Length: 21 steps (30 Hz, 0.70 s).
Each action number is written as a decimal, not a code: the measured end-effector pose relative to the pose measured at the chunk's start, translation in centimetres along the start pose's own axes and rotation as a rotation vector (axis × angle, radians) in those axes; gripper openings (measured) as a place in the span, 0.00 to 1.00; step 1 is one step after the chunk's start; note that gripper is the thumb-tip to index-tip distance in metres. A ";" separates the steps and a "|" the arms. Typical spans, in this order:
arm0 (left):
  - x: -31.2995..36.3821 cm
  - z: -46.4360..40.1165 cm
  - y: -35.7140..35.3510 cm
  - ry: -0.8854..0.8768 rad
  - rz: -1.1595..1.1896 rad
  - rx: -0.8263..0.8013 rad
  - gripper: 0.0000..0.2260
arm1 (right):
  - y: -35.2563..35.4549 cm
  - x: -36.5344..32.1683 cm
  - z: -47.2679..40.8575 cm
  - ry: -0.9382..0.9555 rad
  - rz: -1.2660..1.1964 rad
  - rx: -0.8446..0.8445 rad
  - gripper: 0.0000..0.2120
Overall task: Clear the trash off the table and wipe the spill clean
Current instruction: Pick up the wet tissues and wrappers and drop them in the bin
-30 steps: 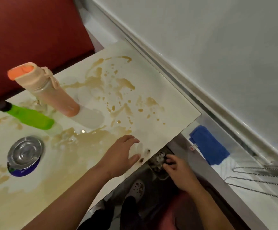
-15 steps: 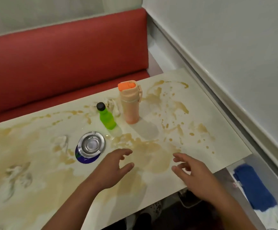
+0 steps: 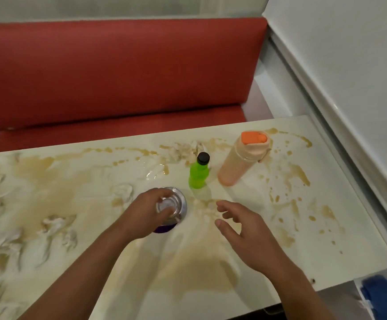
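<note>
Item: steel ashtray [image 3: 172,204], frame centre, on spill-stained counter [image 3: 326,250] | left hand [image 3: 145,214] grip curled round it | right hand [image 3: 245,234] grip slack, empty | I'd lift level, avoiding green bottle [image 3: 199,173].

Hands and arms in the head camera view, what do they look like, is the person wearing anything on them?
Both forearms are bare up to the frame's bottom edge: no sleeves show. The left hand and right hand wear no gloves. No watch, bracelet or ring is visible on either wrist or on the fingers that show. The nails look short and unpainted, though the image is a little soft.
</note>
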<state>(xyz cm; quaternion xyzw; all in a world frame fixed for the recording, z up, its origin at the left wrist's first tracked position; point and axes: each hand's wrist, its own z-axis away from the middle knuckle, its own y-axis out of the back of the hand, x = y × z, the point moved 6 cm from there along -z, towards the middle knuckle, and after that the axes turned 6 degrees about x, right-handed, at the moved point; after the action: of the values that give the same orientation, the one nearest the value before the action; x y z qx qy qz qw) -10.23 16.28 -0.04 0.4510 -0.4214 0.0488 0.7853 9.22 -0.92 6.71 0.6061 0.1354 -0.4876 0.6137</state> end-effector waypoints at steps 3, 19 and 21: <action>-1.3 -3.6 1.1 -0.017 -0.053 0.017 0.20 | -0.6 -2.9 -2.0 0.145 0.027 0.099 0.17; -2.7 -19.0 -2.3 -0.190 -0.382 -0.118 0.32 | -5.3 -6.4 -10.3 0.301 0.376 0.205 0.26; -3.1 -19.2 -2.8 -0.204 -0.405 -0.117 0.31 | -5.5 -6.2 -10.2 0.321 0.356 0.226 0.25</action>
<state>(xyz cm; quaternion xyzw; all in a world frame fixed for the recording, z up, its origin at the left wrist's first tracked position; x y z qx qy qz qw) 0.95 29.94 -8.66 0.4829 -0.4015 -0.1801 0.7571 6.38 11.87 5.69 0.7547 0.0668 -0.2816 0.5888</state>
